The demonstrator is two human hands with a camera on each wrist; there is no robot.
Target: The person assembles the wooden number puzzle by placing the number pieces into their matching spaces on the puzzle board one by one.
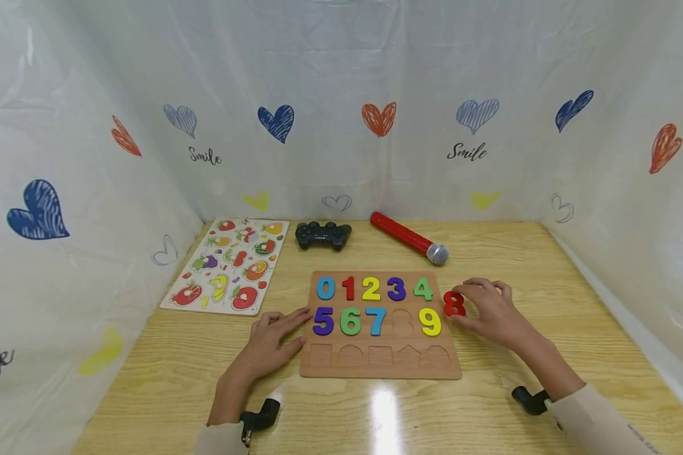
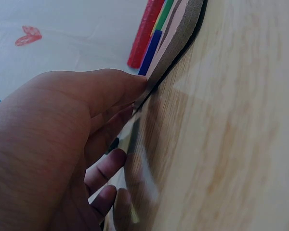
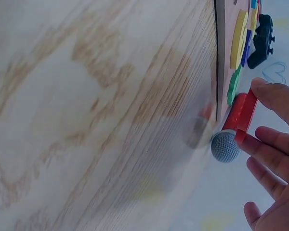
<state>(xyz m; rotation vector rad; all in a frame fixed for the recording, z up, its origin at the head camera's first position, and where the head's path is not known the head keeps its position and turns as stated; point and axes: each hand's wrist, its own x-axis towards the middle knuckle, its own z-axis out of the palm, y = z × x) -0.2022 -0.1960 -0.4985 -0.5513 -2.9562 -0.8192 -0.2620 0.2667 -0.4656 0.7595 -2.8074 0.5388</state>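
A wooden number board (image 1: 341, 365) lies in the middle of the table, with coloured digits 0 to 7 and 9 seated in it. Between the blue 7 (image 1: 377, 321) and the yellow 9 (image 1: 430, 321) there is a bare 8-shaped recess (image 1: 402, 321). Just past the board's right edge, my right hand (image 1: 492, 314) pinches a red number 8 (image 1: 454, 304) between thumb and finger; the right wrist view shows this red piece (image 3: 247, 113) edge-on, off the table. My left hand (image 1: 270, 344) touches the board's left edge with extended fingers, thumb near its side.
A fruit puzzle board (image 1: 222, 268) lies at the back left. Behind the number board are a black game controller (image 1: 323, 235) and a red microphone (image 1: 404, 234). Shape recesses (image 1: 380, 356) line the board's front row. White printed curtains (image 1: 330, 76) enclose the table.
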